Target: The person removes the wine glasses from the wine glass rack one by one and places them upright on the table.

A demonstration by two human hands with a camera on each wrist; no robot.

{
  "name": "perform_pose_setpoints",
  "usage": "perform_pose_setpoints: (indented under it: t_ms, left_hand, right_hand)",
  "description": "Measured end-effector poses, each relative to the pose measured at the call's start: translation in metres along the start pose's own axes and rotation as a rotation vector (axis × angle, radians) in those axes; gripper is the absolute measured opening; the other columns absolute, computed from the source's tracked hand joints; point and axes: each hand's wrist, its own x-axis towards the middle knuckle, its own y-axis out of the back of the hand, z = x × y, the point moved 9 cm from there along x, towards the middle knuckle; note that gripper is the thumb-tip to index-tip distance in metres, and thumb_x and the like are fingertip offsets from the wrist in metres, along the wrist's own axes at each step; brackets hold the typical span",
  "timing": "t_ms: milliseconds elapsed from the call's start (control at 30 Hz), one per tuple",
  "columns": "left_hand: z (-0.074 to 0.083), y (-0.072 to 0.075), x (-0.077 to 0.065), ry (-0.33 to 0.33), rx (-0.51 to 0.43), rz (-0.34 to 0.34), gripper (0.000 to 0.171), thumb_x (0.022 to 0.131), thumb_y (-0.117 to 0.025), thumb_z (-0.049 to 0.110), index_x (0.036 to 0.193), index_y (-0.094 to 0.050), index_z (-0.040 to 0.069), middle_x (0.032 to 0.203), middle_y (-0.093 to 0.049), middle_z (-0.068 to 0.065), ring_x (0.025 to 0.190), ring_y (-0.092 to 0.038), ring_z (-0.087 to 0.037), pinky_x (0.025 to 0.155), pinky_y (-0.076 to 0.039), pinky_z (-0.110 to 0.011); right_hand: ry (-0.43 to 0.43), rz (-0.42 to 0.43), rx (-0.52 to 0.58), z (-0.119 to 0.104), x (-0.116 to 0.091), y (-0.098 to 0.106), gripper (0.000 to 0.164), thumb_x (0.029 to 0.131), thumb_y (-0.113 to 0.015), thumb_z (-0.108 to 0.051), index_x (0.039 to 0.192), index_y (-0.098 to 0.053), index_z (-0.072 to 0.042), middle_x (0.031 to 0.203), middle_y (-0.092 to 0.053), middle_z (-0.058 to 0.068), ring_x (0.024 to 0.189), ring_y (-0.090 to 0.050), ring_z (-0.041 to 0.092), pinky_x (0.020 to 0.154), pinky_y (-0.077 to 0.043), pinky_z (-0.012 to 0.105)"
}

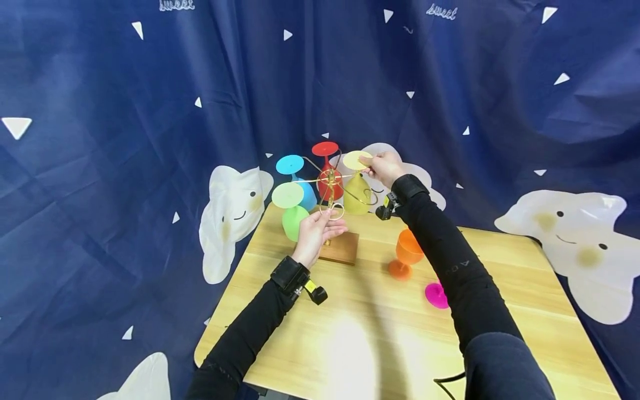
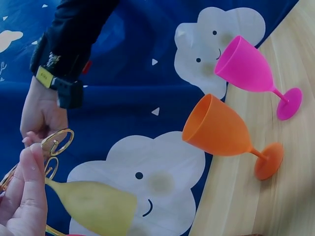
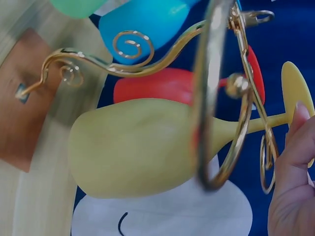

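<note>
A gold wire glass rack (image 3: pixel 98 61) with scroll-shaped arms rises from a brown wooden base (image 1: pixel 342 250). Fingers of my left hand (image 1: pixel 316 234) grip one of its front wire loops. Across the rack, my right hand (image 1: pixel 384 168) pinches the round foot of a yellow goblet (image 3: pixel 133 147), which is upside down with its stem in the wire. Around the rack hang a red goblet (image 1: pixel 325 149), a blue goblet (image 1: pixel 306 194) and a green goblet (image 1: pixel 287 195), all with their feet up. Some of the red bowl is hidden behind the wire.
An orange goblet (image 1: pixel 409 247) stands upright on the wooden table (image 1: pixel 310 322), right of the rack. Nearer, a magenta goblet (image 2: pixel 248 66) also stands upright, partly covered by my right sleeve in the head view. A blue curtain (image 1: pixel 125 194) hangs behind the table.
</note>
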Motion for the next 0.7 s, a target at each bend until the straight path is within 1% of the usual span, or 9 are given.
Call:
perform_pose_setpoints:
  t_ms: [100, 233, 367, 433, 567, 667, 700]
  left_hand:
    - [0.000, 0.000, 0.000, -0.010, 0.014, -0.014, 0.034, 0.109, -0.048, 0.014, 0.124, -0.057, -0.015, 0.114, -0.064, -0.040, 0.081, -0.074, -0.017, 0.081, -0.063, -0.029]
    - [0.002, 0.001, 0.000, -0.022, 0.030, -0.022, 0.031, 0.109, -0.049, 0.014, 0.121, -0.060, -0.012, 0.107, -0.069, -0.034, 0.081, -0.074, -0.017, 0.082, -0.063, -0.030]
    - [0.002, 0.002, 0.000, -0.022, 0.044, -0.028, 0.031, 0.109, -0.049, 0.015, 0.122, -0.060, -0.012, 0.107, -0.070, -0.032, 0.082, -0.075, -0.018, 0.083, -0.063, -0.031]
    - [0.003, 0.002, 0.000, -0.024, 0.047, -0.030, 0.032, 0.109, -0.049, 0.015, 0.122, -0.060, -0.012, 0.108, -0.070, -0.032, 0.082, -0.075, -0.018, 0.083, -0.063, -0.032]
    - [0.002, 0.004, 0.001, -0.028, 0.049, -0.037, 0.032, 0.109, -0.049, 0.015, 0.121, -0.060, -0.012, 0.107, -0.071, -0.031, 0.082, -0.075, -0.018, 0.083, -0.063, -0.032]
    - [0.001, 0.003, 0.002, -0.018, 0.056, -0.050, 0.032, 0.109, -0.048, 0.015, 0.121, -0.060, -0.012, 0.109, -0.071, -0.032, 0.083, -0.075, -0.019, 0.085, -0.062, -0.034]
    - [0.000, 0.004, 0.002, -0.015, 0.061, -0.055, 0.032, 0.109, -0.048, 0.016, 0.122, -0.060, -0.012, 0.109, -0.070, -0.032, 0.084, -0.075, -0.019, 0.086, -0.062, -0.034]
  right_hand:
    - [0.006, -0.002, 0.026, -0.004, 0.004, -0.005, 0.020, 0.100, -0.066, -0.013, 0.084, -0.061, -0.002, 0.064, -0.056, 0.001, 0.050, -0.048, 0.006, 0.046, -0.041, 0.012]
    - [0.016, -0.002, 0.059, -0.010, 0.010, -0.009, 0.018, 0.100, -0.064, -0.011, 0.087, -0.060, 0.001, 0.068, -0.056, 0.003, 0.051, -0.049, 0.008, 0.048, -0.043, 0.013]
    - [0.023, 0.029, 0.071, -0.016, 0.016, -0.007, 0.017, 0.099, -0.065, -0.010, 0.089, -0.059, 0.002, 0.072, -0.056, 0.004, 0.054, -0.052, 0.010, 0.050, -0.045, 0.014]
    - [0.030, 0.036, 0.073, -0.019, 0.019, -0.007, 0.018, 0.099, -0.065, -0.010, 0.088, -0.059, 0.002, 0.071, -0.055, 0.003, 0.055, -0.052, 0.010, 0.051, -0.046, 0.015]
    - [0.040, 0.059, 0.036, -0.022, 0.024, -0.004, 0.020, 0.100, -0.065, -0.013, 0.086, -0.061, 0.000, 0.066, -0.056, 0.000, 0.053, -0.054, 0.007, 0.052, -0.047, 0.013]
    - [0.015, 0.104, 0.065, -0.020, 0.027, 0.003, 0.019, 0.100, -0.064, -0.013, 0.087, -0.060, 0.000, 0.063, -0.057, 0.000, 0.051, -0.055, 0.006, 0.051, -0.050, 0.012]
    - [0.003, 0.122, 0.095, -0.020, 0.029, 0.006, 0.018, 0.100, -0.064, -0.012, 0.088, -0.060, 0.000, 0.062, -0.057, 0.001, 0.051, -0.055, 0.007, 0.051, -0.050, 0.013]
